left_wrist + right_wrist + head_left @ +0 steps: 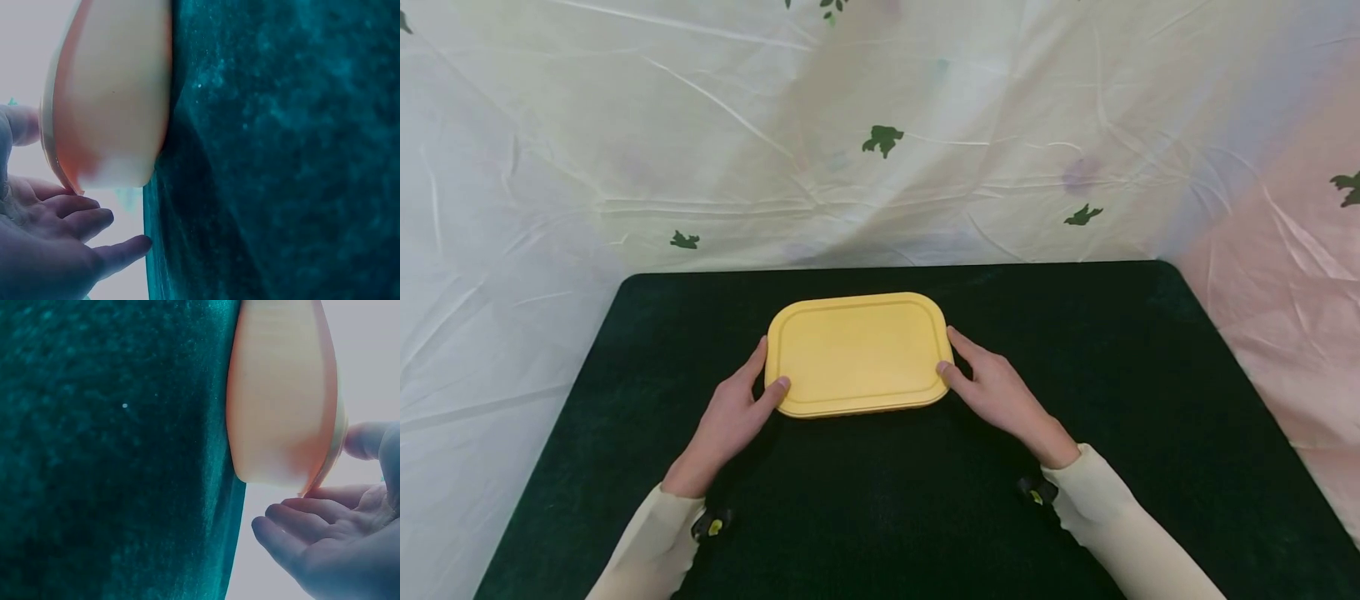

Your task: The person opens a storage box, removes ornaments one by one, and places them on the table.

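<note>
Lid [861, 354] — one, atop one container [115, 100] — in the grip of two: left hand [736, 412], right hand [998, 390]

The head view looks forward and down from above the table [880, 508]. Both wrist views face the box [859, 354] from close by, low and turned sideways, one toward each end; all three share box and table.

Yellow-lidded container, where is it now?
In the head view, the yellow-lidded container sits near the middle, on the dark green table toward its far edge, between the left hand and right hand.
</note>
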Available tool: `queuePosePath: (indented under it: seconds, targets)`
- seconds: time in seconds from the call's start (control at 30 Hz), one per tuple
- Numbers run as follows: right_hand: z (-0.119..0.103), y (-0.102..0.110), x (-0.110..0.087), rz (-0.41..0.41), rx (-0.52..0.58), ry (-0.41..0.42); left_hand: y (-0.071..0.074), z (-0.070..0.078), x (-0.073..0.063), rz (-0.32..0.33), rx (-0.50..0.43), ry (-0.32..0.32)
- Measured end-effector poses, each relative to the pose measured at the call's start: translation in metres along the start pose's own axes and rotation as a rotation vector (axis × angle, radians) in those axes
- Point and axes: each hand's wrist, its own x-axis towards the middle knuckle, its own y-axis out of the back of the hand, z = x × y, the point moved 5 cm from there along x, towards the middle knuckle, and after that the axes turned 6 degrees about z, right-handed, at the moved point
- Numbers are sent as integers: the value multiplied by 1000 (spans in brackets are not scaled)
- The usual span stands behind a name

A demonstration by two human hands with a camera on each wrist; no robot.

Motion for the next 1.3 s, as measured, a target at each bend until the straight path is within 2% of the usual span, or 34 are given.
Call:
queuePosePath:
  seconds: [0.27, 0.57, 0.83, 1.03, 1.3]
  targets:
    - [2, 2, 0, -24, 24, -3, 2, 0, 1, -21, -14, -3]
    - [12, 4, 2, -69, 53, -30, 2, -8, 4, -67, -31, -6]
    - [15, 2, 5, -93, 93, -12, 3, -9, 5, -89, -22, -28]
    - [12, 3, 3, -93, 67, 31, 3, -6, 4, -91, -15, -30]
    - [10, 7, -1, -153, 70, 63, 6, -5, 2, -134, -9, -44]
